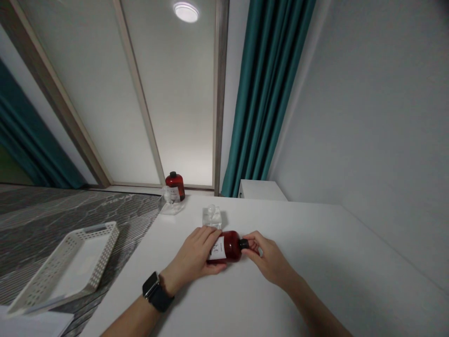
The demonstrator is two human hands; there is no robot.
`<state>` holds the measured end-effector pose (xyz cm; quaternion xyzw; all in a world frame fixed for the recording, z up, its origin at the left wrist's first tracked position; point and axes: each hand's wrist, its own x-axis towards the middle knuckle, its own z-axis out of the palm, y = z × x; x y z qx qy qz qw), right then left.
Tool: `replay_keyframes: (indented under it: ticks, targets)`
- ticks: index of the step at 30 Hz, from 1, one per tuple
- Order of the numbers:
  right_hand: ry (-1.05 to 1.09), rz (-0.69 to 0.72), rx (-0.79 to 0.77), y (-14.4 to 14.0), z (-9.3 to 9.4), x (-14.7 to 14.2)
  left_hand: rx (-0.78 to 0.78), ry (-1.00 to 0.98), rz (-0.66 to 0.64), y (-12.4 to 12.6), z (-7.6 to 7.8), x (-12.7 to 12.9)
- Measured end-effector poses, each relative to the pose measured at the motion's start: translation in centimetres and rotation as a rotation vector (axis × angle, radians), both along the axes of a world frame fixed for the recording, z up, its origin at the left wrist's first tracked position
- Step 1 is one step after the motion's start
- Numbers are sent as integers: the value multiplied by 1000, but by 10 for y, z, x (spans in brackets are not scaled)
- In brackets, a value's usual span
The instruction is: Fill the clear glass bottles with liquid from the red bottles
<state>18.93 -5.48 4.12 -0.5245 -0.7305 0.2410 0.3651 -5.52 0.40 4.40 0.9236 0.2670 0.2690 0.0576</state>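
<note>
A dark red bottle (pixel 229 248) with a white label lies on its side on the white table (pixel 315 262). My left hand (pixel 194 255) wraps around its body and label. My right hand (pixel 266 257) pinches the black cap (pixel 244 244) at the bottle's neck. A small clear plastic piece (pixel 212 216) stands just behind the bottle. A black smartwatch sits on my left wrist.
A second dark red bottle (pixel 175 185) stands at the table's far left corner beside a clear plastic item (pixel 170 202). A white perforated basket (pixel 70 267) sits at the left over a dark patterned floor. Teal curtains (pixel 266 93) and a white cabinet (pixel 261 189) lie behind.
</note>
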Motion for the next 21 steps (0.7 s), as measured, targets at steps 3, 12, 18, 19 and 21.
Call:
replay_keyframes:
  ticks: [3, 12, 18, 19, 21]
  targets:
    - [-149, 33, 168, 0, 0, 0, -4, -11, -46, 3, 2, -2]
    - [-441, 2, 653, 4, -1, -4, -36, -50, -171, -3, 7, 2]
    - [-373, -101, 706, 12, -9, -3, 1, -47, -132, -7, 2, 11]
    - [-350, -113, 692, 13, -10, -3, 12, -48, -123, -7, 1, 11]
    - [-314, -130, 675, 13, -13, -5, 37, -40, -104, -7, 0, 11]
